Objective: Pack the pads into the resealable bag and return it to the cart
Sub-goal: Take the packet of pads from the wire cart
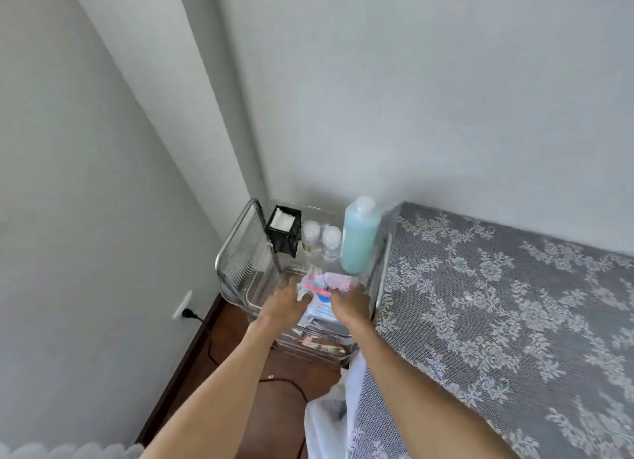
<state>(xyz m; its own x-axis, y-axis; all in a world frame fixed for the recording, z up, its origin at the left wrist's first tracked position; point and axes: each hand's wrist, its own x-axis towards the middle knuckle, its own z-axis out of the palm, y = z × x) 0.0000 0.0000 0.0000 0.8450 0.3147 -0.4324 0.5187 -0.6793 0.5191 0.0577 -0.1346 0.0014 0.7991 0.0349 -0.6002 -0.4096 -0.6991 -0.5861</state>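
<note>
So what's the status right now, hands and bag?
Left hand and right hand both on the resealable bag, grip unclear. Bag over the clear cart's top tray. Tall blue bottle stands close behind.

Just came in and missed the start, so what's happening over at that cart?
A person has both hands down on the top tray of the clear cart in the corner. The left hand and right hand hold a resealable bag between them, low in the tray. Behind it stand a tall blue bottle, two small jars and a black holder. Whether the bag is sealed is unclear.
</note>
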